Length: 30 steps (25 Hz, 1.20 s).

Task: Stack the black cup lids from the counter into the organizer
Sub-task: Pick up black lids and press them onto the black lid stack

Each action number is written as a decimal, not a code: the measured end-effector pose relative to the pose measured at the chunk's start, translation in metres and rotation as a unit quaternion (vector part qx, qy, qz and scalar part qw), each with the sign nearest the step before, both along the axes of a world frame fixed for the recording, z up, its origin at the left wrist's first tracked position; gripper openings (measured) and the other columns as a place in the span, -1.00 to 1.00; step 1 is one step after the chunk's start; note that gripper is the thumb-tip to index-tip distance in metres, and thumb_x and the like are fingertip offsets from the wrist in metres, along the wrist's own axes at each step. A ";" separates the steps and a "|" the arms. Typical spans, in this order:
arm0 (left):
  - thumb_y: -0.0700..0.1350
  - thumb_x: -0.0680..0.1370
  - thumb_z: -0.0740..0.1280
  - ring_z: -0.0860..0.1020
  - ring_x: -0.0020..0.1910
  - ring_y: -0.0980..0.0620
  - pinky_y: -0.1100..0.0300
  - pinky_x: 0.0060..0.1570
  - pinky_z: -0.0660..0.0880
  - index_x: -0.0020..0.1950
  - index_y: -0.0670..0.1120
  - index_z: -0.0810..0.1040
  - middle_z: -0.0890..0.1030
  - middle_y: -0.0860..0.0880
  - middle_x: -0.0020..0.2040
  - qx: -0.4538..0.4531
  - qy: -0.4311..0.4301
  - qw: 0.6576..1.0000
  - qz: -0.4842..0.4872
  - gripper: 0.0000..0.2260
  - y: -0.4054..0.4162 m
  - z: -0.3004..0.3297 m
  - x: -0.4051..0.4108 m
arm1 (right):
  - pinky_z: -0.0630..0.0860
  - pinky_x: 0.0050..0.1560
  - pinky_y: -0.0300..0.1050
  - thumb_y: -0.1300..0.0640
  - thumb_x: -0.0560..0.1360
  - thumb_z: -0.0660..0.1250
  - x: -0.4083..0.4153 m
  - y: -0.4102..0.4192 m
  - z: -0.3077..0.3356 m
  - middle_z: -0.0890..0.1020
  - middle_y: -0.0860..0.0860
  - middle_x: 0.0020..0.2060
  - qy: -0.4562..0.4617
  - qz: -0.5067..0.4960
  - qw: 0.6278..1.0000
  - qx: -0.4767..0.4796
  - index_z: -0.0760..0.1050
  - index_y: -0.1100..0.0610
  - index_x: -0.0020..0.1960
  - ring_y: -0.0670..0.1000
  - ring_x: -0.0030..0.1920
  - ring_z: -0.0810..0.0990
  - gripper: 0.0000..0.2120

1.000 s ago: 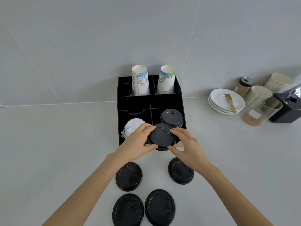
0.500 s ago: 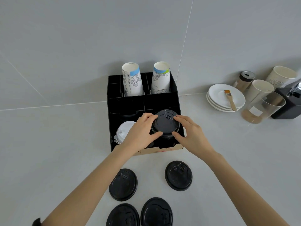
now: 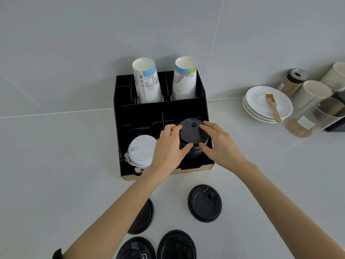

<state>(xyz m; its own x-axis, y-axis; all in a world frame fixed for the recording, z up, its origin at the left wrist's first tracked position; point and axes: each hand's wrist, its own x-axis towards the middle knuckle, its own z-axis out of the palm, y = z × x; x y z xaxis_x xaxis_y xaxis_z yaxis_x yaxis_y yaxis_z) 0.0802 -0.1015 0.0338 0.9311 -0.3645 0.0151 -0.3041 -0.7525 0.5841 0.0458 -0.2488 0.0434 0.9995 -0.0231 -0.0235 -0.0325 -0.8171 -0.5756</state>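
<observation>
Seating the black lid, pinched at nine o'clock by our left hand and three by our right hand, we should press evenly onto the stack in the organizer.

Just left of the fingers, a stack of white lids. Beyond them, two printed paper cups stand upright. Well to the right on the surface: stacked white saucers with a wooden-handled brush lying on top, a capped shaker jar, plain paper cups and a clear tumbler.
</observation>
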 end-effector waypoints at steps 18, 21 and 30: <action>-0.06 0.48 0.32 0.40 0.23 -0.11 0.02 0.12 0.45 0.34 -0.15 0.25 0.33 -0.14 0.32 0.020 0.009 1.000 -0.006 -0.51 0.002 -0.009 -0.008 | 0.32 0.34 0.05 0.18 0.49 0.24 -0.010 0.005 -0.011 0.24 0.10 0.44 0.009 -0.023 1.000 -0.017 0.21 0.15 0.37 0.10 0.42 0.21 -0.52; -0.07 0.48 0.31 0.39 0.25 -0.11 0.01 0.15 0.45 0.35 -0.15 0.22 0.32 -0.14 0.34 0.013 0.007 1.000 -0.009 -0.50 0.007 -0.008 -0.016 | 0.32 0.34 0.05 0.18 0.49 0.23 -0.019 0.006 -0.009 0.23 0.08 0.44 -0.004 -0.032 0.999 -0.008 0.21 0.12 0.37 0.09 0.42 0.21 -0.53; -0.12 0.50 0.29 0.40 0.26 -0.08 0.04 0.23 0.40 0.34 -0.14 0.26 0.36 -0.12 0.33 -0.015 0.003 0.998 -0.054 -0.56 0.022 -0.016 -0.055 | 0.31 0.31 -0.06 0.15 0.49 0.25 -0.070 -0.002 -0.020 0.28 0.00 0.41 0.006 -0.051 0.999 0.019 0.22 0.06 0.37 0.02 0.40 0.27 -0.52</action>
